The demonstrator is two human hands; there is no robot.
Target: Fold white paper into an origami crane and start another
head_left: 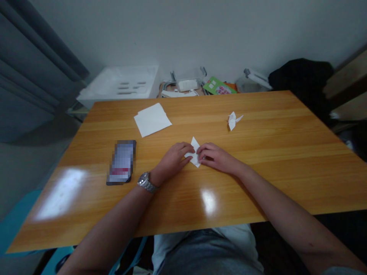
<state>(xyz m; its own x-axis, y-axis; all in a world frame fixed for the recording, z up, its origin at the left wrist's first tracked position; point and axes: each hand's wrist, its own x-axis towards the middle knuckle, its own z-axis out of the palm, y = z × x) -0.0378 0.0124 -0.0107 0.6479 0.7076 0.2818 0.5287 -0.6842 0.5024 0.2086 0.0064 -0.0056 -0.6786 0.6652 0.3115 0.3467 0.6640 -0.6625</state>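
My left hand [173, 158] and my right hand [218, 158] meet at the middle of the wooden table [200, 202]. Their fingertips press on a small folded piece of white paper [195, 151], which covers part of the paper's lower portion. A silver metal wristwatch [146, 182] sits on my left wrist. Farther up the table, to the right of my hands, stands a small white origami crane [233, 120]. A stack of white square paper [151, 119] lies up and left of my hands, untouched.
A phone [122, 162] with a pixelated screen lies left of my left hand. Beyond the table's far edge are a white plastic crate [120, 86], a green booklet [219, 86], and a black cloth heap [301, 78]. A grey curtain [31, 65] hangs at left.
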